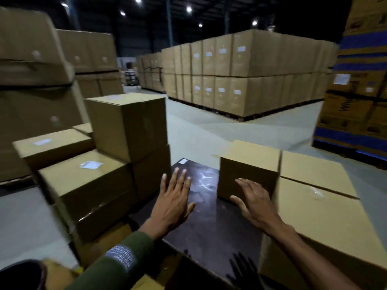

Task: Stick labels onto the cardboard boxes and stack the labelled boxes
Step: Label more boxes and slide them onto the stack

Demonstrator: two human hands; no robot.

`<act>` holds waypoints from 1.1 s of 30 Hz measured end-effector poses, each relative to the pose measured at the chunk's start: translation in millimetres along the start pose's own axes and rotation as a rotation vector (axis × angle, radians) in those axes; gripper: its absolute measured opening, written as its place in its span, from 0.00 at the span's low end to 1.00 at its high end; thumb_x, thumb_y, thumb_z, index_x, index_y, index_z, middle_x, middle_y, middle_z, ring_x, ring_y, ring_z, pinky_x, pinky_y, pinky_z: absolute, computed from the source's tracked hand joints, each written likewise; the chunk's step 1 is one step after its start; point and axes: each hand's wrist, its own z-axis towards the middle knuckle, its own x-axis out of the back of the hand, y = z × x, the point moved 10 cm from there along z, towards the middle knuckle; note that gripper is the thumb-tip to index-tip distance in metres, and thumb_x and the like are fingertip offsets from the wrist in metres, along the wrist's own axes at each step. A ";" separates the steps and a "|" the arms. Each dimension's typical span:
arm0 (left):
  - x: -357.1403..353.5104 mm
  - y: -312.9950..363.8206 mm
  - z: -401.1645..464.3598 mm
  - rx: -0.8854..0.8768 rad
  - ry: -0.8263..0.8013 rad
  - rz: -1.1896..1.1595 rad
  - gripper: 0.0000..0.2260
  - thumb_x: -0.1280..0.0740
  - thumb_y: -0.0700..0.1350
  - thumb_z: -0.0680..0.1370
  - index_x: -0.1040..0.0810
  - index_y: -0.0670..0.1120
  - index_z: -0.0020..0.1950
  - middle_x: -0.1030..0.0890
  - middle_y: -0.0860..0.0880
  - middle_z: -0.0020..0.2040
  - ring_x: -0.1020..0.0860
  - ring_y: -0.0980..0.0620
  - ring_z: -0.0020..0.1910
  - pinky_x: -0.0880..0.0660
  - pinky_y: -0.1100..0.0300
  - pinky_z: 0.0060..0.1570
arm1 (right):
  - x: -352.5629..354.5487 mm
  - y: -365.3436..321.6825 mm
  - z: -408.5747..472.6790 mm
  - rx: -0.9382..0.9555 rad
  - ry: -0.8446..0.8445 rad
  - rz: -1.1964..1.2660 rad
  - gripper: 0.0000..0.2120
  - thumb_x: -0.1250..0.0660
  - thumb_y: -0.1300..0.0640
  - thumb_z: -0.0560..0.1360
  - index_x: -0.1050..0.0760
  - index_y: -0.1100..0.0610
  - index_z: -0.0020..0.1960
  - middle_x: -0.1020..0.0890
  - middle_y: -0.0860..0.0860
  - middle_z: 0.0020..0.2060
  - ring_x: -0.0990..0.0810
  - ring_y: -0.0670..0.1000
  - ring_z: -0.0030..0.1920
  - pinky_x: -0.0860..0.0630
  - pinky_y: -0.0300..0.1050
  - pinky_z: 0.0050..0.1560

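Both hands flat-fingered: left hand (173, 197) over dark table (201, 233), right hand (254, 203) at small box (247, 176) edge.

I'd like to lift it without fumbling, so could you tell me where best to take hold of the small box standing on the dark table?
Probably by its two opposite side walls, one hand each. The small box stands upright on the dark table, its near face toward you. Bare table lies to its left, so the left hand can come in there; the right wall sits close against a larger box, leaving the right hand little room.
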 end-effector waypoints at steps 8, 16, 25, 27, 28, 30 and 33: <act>25.7 -163.7 -3.5 0.219 0.065 0.121 0.34 0.46 0.61 0.75 0.30 0.40 0.73 0.36 0.39 0.76 0.43 0.37 0.77 0.42 0.31 0.69 | -60.8 -128.1 125.0 0.233 -0.085 0.094 0.33 0.49 0.35 0.77 0.35 0.53 0.74 0.28 0.52 0.70 0.30 0.55 0.68 0.31 0.54 0.67; 52.0 -279.9 72.1 0.278 0.205 0.166 0.40 0.34 0.61 0.75 0.42 0.41 0.79 0.49 0.38 0.80 0.54 0.36 0.78 0.50 0.31 0.72 | -71.9 -187.0 272.6 0.326 -0.044 0.067 0.37 0.32 0.42 0.75 0.45 0.50 0.78 0.36 0.51 0.75 0.36 0.55 0.73 0.34 0.57 0.69; 79.6 -316.6 156.1 0.293 0.170 0.084 0.42 0.41 0.64 0.78 0.61 0.45 0.79 0.64 0.43 0.80 0.66 0.38 0.77 0.48 0.22 0.65 | -62.5 -192.8 397.0 0.351 -0.074 -0.020 0.54 0.23 0.43 0.67 0.57 0.44 0.79 0.51 0.47 0.79 0.48 0.54 0.78 0.39 0.65 0.72; 71.0 -319.3 168.3 0.303 0.119 0.086 0.42 0.40 0.64 0.78 0.61 0.45 0.79 0.62 0.43 0.80 0.65 0.37 0.77 0.48 0.21 0.65 | -67.6 -191.5 418.5 0.361 -0.097 -0.020 0.56 0.22 0.42 0.65 0.58 0.43 0.79 0.54 0.46 0.79 0.50 0.54 0.79 0.40 0.67 0.71; 65.8 -320.7 172.9 0.310 0.092 0.099 0.42 0.40 0.64 0.78 0.60 0.45 0.79 0.60 0.42 0.80 0.64 0.37 0.77 0.48 0.21 0.64 | -71.3 -191.4 428.5 0.374 -0.109 -0.018 0.57 0.21 0.42 0.64 0.59 0.42 0.79 0.55 0.45 0.79 0.51 0.54 0.79 0.40 0.67 0.70; 58.7 -322.8 178.3 0.332 0.070 0.122 0.41 0.38 0.63 0.78 0.56 0.45 0.79 0.55 0.42 0.80 0.61 0.37 0.78 0.48 0.21 0.64 | -81.2 -190.7 445.8 0.408 -0.134 -0.019 0.59 0.21 0.40 0.63 0.60 0.39 0.78 0.57 0.43 0.79 0.53 0.55 0.79 0.40 0.70 0.70; 56.1 -324.5 181.0 0.370 0.075 0.129 0.36 0.36 0.61 0.78 0.50 0.46 0.77 0.46 0.42 0.78 0.54 0.37 0.78 0.44 0.23 0.65 | -96.0 -189.7 470.6 0.458 -0.179 -0.010 0.60 0.21 0.37 0.61 0.61 0.36 0.77 0.58 0.42 0.78 0.55 0.55 0.79 0.41 0.74 0.69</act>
